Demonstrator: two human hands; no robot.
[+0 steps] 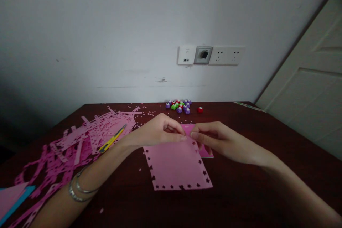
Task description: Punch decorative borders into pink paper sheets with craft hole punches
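A pink sheet of paper (pixel 175 165) with small punched shapes, some of them flowers and stars, along its edges is in front of me, above the dark table. My left hand (pixel 161 131) is closed in a pinch at its top edge, thumb against fingers. Close beside it, my right hand (pixel 213 137) pinches the sheet near the top right corner. A deeper pink piece of paper (pixel 207 152) lies behind the sheet, partly hidden by it and by my right hand.
Pink punched paper scraps (pixel 80 139) heap up on the left, with a yellow utility knife (pixel 112 139) on them. Small purple, green and red punch-like pieces (pixel 179 106) stand near the wall. Blue and pink sheets (pixel 13 199) lie at lower left; a ruler-like strip (pixel 249 106) at back right.
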